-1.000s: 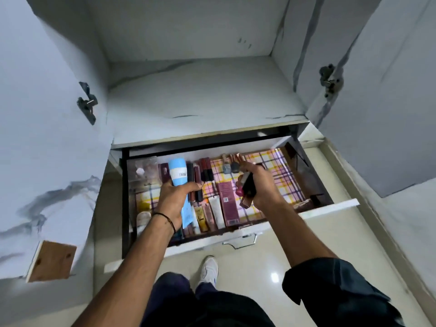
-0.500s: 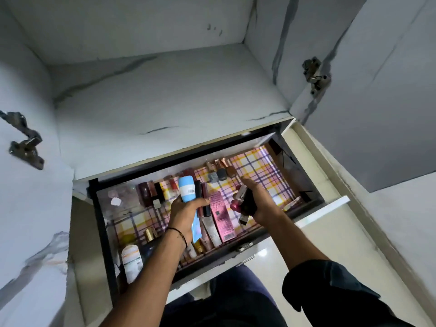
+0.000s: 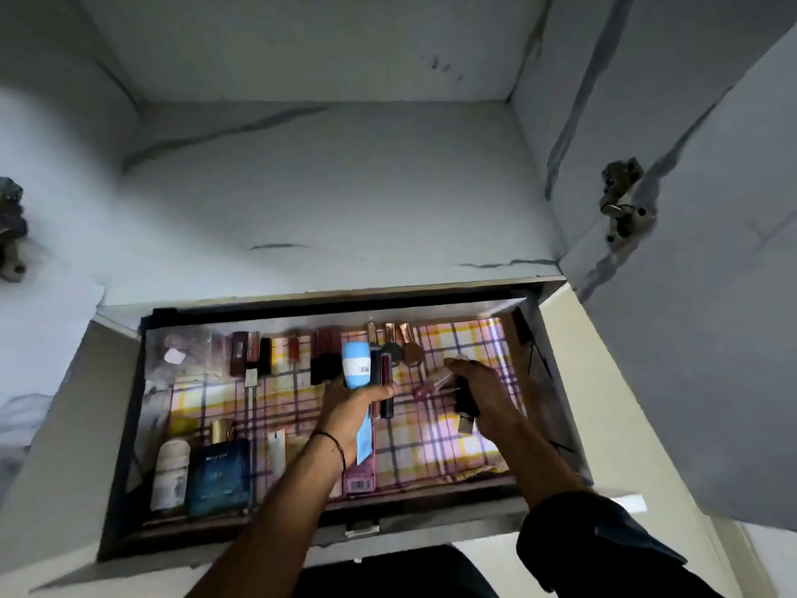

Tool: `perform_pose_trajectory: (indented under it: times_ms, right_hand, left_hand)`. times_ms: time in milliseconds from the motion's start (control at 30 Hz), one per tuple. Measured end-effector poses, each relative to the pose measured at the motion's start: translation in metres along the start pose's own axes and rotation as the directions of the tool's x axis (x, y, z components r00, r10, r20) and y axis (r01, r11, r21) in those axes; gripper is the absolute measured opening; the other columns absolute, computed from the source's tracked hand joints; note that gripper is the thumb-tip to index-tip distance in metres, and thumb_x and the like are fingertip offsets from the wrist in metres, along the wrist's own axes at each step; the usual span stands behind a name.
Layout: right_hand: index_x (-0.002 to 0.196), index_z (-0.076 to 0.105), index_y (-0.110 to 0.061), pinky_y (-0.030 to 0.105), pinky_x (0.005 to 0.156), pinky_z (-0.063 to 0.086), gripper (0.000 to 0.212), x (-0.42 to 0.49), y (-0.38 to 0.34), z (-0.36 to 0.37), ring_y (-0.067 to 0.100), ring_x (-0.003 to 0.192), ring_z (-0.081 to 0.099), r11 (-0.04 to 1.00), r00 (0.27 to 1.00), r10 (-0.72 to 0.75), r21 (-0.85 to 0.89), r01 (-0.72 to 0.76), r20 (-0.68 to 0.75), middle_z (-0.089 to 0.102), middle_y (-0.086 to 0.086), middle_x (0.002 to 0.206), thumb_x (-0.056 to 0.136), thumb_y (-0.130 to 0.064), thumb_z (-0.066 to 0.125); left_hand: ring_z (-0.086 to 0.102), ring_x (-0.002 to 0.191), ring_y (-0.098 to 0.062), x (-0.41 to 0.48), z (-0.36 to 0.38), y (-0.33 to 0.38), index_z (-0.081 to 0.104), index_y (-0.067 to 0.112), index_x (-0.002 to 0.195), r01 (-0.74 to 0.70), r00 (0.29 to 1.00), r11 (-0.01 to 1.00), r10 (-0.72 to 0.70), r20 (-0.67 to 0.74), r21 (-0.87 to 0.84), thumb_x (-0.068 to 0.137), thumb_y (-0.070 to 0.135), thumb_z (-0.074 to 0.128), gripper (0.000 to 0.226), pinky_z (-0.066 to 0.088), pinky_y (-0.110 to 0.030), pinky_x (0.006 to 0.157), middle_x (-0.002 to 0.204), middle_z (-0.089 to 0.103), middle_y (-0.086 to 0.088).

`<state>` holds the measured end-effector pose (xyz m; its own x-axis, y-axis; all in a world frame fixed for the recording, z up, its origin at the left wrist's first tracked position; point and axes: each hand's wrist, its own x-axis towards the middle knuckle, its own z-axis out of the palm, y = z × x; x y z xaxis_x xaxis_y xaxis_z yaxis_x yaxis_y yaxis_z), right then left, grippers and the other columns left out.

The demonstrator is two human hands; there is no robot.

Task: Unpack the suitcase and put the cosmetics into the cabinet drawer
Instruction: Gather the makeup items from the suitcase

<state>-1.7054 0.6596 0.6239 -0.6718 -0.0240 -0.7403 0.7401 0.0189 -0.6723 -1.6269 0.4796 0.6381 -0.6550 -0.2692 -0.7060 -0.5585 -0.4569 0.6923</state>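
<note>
Head view shows the left hand [image 3: 351, 407] wrapped around a blue tube [image 3: 357, 365] and the right hand [image 3: 485, 392] gripping dark bottles [image 3: 465, 401] over the drawer [image 3: 129, 446], mid-frame.

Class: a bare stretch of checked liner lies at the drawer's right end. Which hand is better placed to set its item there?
Right hand: its dark bottle hangs over that bare checked liner. The left hand holds a blue tube mid-drawer.

- This looks like a home, maybe a bedroom, though little of the room shows.
- A white cupboard [image 3: 327, 200] stands with its doors [image 3: 711, 295] open.
- Its pulled-out drawer [image 3: 129, 425] has a checked liner [image 3: 431, 442].
- Makeup tubes [image 3: 254, 351] line the back edge, and a blue perfume box [image 3: 220, 476] sits in the front left corner.
</note>
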Motion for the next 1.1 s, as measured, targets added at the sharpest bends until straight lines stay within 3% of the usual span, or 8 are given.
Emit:
perform_pose_trajectory:
  times_ms: [100,267,367,433,533,667,800,1100]
  right_hand:
    - [0.101,0.064,0.001,0.031,0.047,0.05,0.014,0.019,0.0,-0.015,0.028,0.052,0.061,0.999,1.0,0.001,-0.034,0.0,0.031,0.065,0.021,0.077,0.092,-0.009,0.067]
    - [0.095,0.061,-0.005,0.025,0.044,0.044,0.019,0.013,0.011,-0.018,0.016,0.049,0.057,0.942,0.978,-0.071,-0.309,0.13,0.196,0.066,0.016,0.077,0.098,-0.023,0.062]
    - [0.085,0.067,-0.011,0.021,0.049,0.046,0.038,0.006,0.02,-0.011,0.014,0.057,0.06,0.717,0.954,-0.089,-0.646,0.261,0.285,0.068,0.005,0.072,0.094,-0.048,0.063]
    - [0.092,0.066,-0.014,0.021,0.047,0.044,0.031,0.001,0.019,-0.005,0.014,0.063,0.063,0.607,0.96,-0.029,-0.758,0.238,0.278,0.069,0.002,0.079,0.097,-0.044,0.06]
    - [0.091,0.066,-0.016,0.027,0.051,0.049,0.022,-0.002,0.021,0.006,0.016,0.065,0.064,0.523,0.965,-0.022,-0.82,0.234,0.261,0.069,0.001,0.081,0.097,-0.036,0.059]
    - [0.105,0.06,-0.02,0.038,0.07,0.059,0.02,-0.002,0.023,0.022,0.019,0.077,0.069,0.427,0.906,-0.248,-0.801,0.42,0.343,0.072,-0.001,0.088,0.097,-0.039,0.058]
    - [0.121,0.047,-0.03,0.042,0.071,0.06,0.026,-0.002,0.03,0.041,0.023,0.08,0.069,0.271,0.861,-0.2,-0.818,0.507,0.467,0.073,0.003,0.099,0.097,-0.032,0.056]
    - [0.119,0.049,-0.028,0.041,0.073,0.061,0.029,-0.015,0.063,0.039,0.022,0.084,0.071,0.375,0.891,-0.139,-0.81,0.451,0.432,0.072,0.001,0.106,0.094,-0.035,0.062]
  left_hand:
    - [0.064,0.097,-0.047,-0.006,0.01,-0.005,0.064,-0.002,0.108,-0.006,0.993,1.0,0.003,-0.119,-0.027,0.067,0.004,0.081,0.044,0.054,-0.053,0.084,0.105,0.067,-0.029]
    - [0.066,0.077,-0.025,-0.011,-0.002,-0.01,0.062,-0.006,0.113,-0.037,0.978,0.995,0.018,-0.21,-0.088,0.081,-0.011,0.066,0.032,0.055,-0.022,0.055,0.099,0.068,-0.023]
    - [0.069,0.085,-0.031,-0.009,-0.014,-0.011,0.062,-0.01,0.114,-0.052,0.972,0.992,0.023,-0.233,-0.117,0.082,-0.013,0.064,0.033,0.059,-0.029,0.068,0.105,0.069,-0.026]
    - [0.068,0.084,-0.03,-0.008,-0.022,-0.013,0.062,-0.007,0.111,-0.064,0.967,0.992,0.034,-0.252,-0.113,0.081,-0.014,0.065,0.031,0.059,-0.028,0.067,0.102,0.069,-0.023]
    - [0.067,0.087,-0.031,-0.006,-0.032,-0.015,0.063,-0.004,0.107,-0.062,0.966,0.992,0.032,-0.256,-0.109,0.079,-0.011,0.068,0.029,0.059,-0.033,0.075,0.103,0.069,-0.024]
    - [0.068,0.096,-0.035,-0.005,-0.044,-0.021,0.062,-0.008,0.116,-0.025,0.978,0.993,-0.001,-0.209,-0.119,0.077,-0.008,0.072,0.04,0.056,-0.041,0.085,0.109,0.069,-0.026]
    - [0.067,0.101,-0.04,-0.006,-0.052,-0.022,0.061,-0.008,0.116,0.023,0.991,0.99,-0.041,-0.125,-0.14,0.078,-0.009,0.07,0.039,0.056,-0.044,0.086,0.108,0.069,-0.025]
    - [0.069,0.086,-0.035,-0.005,-0.077,-0.022,0.067,0.002,0.095,0.069,0.997,0.997,-0.07,-0.023,-0.04,0.078,-0.006,0.071,0.019,0.056,-0.044,0.082,0.093,0.073,-0.02]
